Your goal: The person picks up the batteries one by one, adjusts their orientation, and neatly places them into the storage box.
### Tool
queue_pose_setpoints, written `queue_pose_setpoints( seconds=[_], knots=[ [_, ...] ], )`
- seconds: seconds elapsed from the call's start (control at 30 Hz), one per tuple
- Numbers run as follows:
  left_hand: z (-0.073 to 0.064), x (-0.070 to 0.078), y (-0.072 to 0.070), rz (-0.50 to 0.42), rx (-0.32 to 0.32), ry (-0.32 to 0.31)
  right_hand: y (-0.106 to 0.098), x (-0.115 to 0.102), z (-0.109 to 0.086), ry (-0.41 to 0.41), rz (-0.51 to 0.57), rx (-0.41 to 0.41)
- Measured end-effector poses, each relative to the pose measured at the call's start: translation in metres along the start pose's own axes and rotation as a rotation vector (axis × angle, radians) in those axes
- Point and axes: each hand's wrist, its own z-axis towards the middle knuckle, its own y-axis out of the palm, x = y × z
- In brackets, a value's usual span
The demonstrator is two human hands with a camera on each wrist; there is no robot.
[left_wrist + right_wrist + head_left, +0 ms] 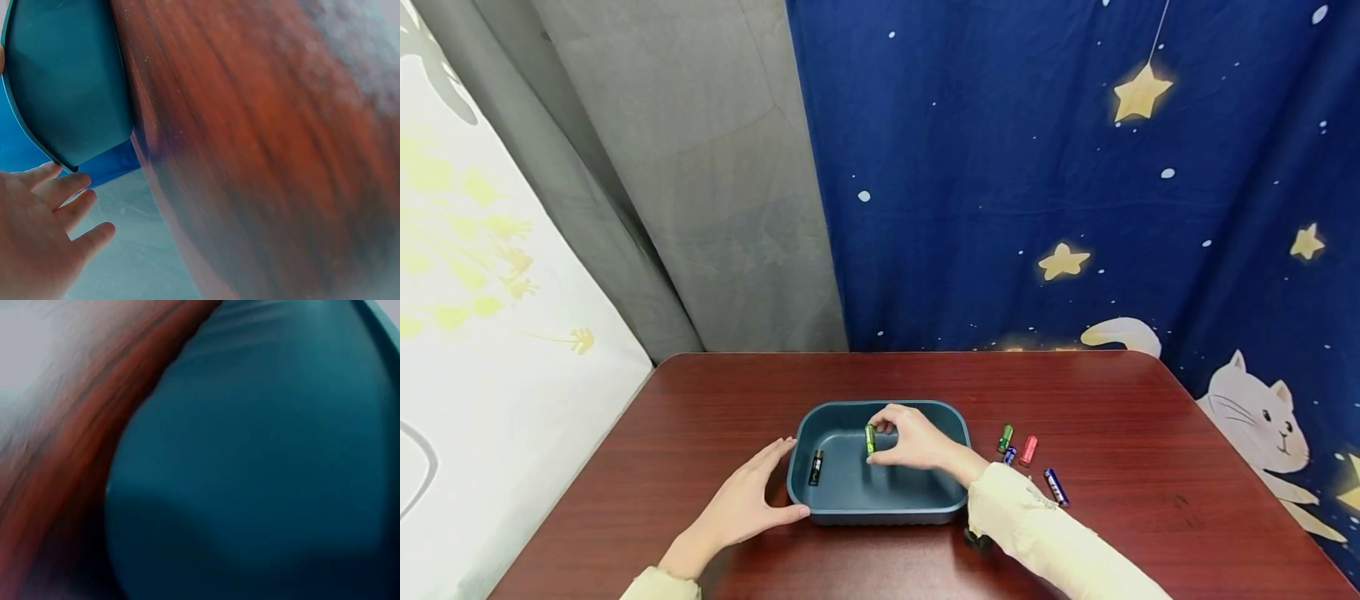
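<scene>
A teal rectangular container (pixel 917 497) stands on the table in front of me. Over its inside, my right hand (pixel 916 442) pinches a green battery (pixel 870 440) upright between thumb and fingers; whether the battery touches the container's floor I cannot tell. A black battery (pixel 816 468) lies inside near the left wall. Fingers extended and thumb spread, my left hand (pixel 737 504) touches the container's left side. The left wrist view shows that hand (pixel 37 231) with its fingertips at the container's rim (pixel 28 134). Only the container's wall (pixel 250 456) and table fill the right wrist view; no hand shows there.
Right of the container, a second green battery (pixel 1005 438), a blue battery (pixel 1010 456), a pink battery (pixel 1028 451) and a dark blue battery (pixel 1056 487) lie on the brown table (pixel 1150 500). A small dark object (pixel 977 540) shows below the right sleeve. Curtains hang behind.
</scene>
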Motion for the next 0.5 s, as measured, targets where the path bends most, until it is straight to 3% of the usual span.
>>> queue_pose_setpoints(
  seconds=[0.5],
  knots=[
    [0.0,0.001,-0.001,-0.004,-0.02,-0.021,0.028,-0.013,0.015,0.058,-0.075,-0.038]
  ],
)
